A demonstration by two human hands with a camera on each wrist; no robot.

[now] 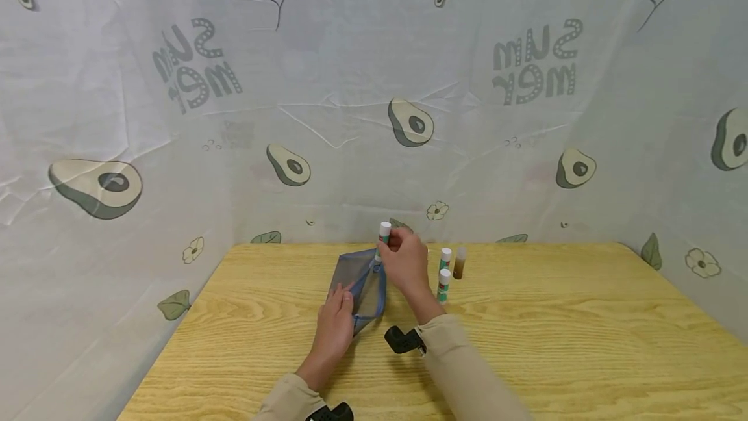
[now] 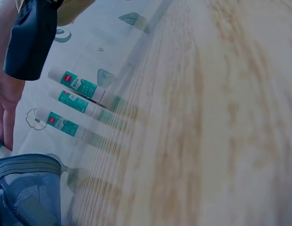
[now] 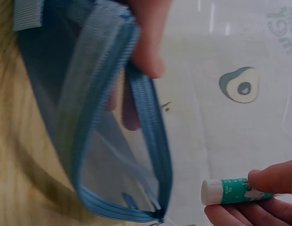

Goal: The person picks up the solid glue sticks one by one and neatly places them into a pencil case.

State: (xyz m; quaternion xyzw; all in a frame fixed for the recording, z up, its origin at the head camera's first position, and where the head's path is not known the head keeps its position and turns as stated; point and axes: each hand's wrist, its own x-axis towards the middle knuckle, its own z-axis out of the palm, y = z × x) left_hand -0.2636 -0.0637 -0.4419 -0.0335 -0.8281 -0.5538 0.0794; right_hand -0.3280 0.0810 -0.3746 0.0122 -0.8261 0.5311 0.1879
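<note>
"Blue mesh, that pouch (image 1: 349,269), and its zipped mouth gapes. What's keeping it up on the table (image 1: 555,323)?"

"The person's left hand (image 1: 333,329). It grips the pouch by the side, fingers curled at the edge of the opening."

"And the right hand (image 1: 407,264)?"

"Pinching a glue stick (image 1: 384,231) between thumb and fingers, white cap upward, green label partly covered."

"Is that stick inside the pouch?"

"No, it's up by the far end of the opening. From close beside the right wrist you can see a gap between the two."

"I count more sticks over to the right."

"Yes, a front glue stick (image 1: 443,286) and a rear glue stick (image 1: 446,257), both upright with white caps. From low on the left I make out a third standing stick (image 2: 62,124) in the row; from above, the right hand mostly hides it."

"What's the brownish thing next to them?"

"A small brown tube (image 1: 459,264) with a paler top, upright just beside the rear stick. Behind everything hangs a pale sheet (image 1: 350,70) printed with avocados, flowers and leaves."
</note>
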